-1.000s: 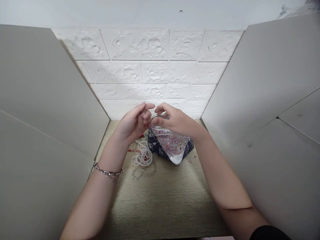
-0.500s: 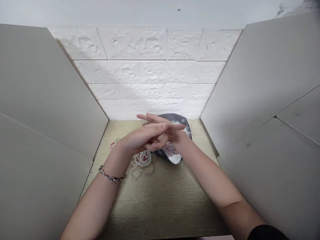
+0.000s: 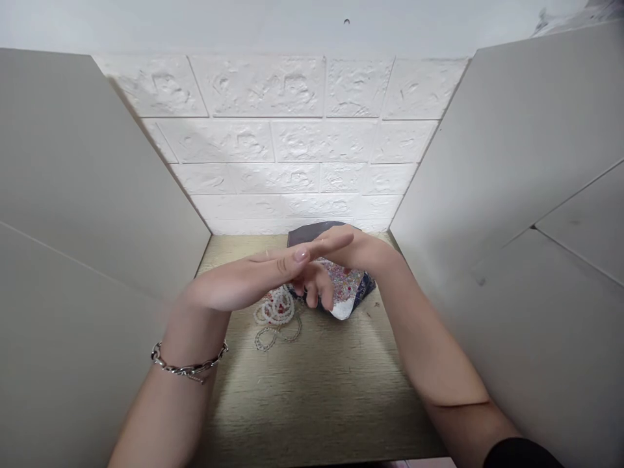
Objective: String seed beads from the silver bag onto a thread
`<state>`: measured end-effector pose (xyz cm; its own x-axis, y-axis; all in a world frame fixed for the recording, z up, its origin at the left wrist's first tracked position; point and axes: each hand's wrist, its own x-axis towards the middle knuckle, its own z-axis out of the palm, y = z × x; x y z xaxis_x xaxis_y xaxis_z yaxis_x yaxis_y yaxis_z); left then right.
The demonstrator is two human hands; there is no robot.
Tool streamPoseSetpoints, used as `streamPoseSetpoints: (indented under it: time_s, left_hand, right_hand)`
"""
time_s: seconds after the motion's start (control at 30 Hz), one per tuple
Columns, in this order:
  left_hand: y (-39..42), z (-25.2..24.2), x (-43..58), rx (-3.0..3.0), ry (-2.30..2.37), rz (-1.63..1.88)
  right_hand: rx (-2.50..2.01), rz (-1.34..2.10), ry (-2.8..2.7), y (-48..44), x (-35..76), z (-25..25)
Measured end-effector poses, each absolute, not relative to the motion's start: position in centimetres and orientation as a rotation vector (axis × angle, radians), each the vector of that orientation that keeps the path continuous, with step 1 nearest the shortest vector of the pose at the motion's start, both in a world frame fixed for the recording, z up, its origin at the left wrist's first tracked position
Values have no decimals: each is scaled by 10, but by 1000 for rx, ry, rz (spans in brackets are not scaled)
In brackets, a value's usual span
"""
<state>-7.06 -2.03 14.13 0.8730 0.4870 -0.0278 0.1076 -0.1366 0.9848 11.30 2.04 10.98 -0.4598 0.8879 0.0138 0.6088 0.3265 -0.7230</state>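
Observation:
My left hand (image 3: 238,285) reaches right with its fingers stretched out flat and held together; a silver chain bracelet (image 3: 188,365) is on its wrist. My right hand (image 3: 358,253) crosses just behind it, index finger pointing left over the left fingertips and the other fingers curled down. What they pinch, if anything, is too fine to see. Both hands hover over a dark blue bag of tiny multicoloured beads (image 3: 348,289) lying open on the wooden tabletop (image 3: 312,390). White bead strings (image 3: 277,309) and a clear bead loop (image 3: 273,338) lie just under my left hand.
Grey panels (image 3: 73,195) (image 3: 511,162) wall in the desk on the left and right. A white brick-pattern wall (image 3: 292,143) closes the back. The front half of the tabletop shows bare wood grain.
The hands went from pinching together above the bag to crossing over it. My left hand has flattened and drawn down to the left; my right fingers now curl down over the beads.

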Motion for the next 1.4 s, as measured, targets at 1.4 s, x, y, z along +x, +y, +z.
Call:
streamPoseSetpoints:
  time_s: [1.4]
  left_hand:
    - [-9, 141, -54, 1020, 525, 931]
  right_hand:
    - [-1450, 411, -2276, 6, 107, 120]
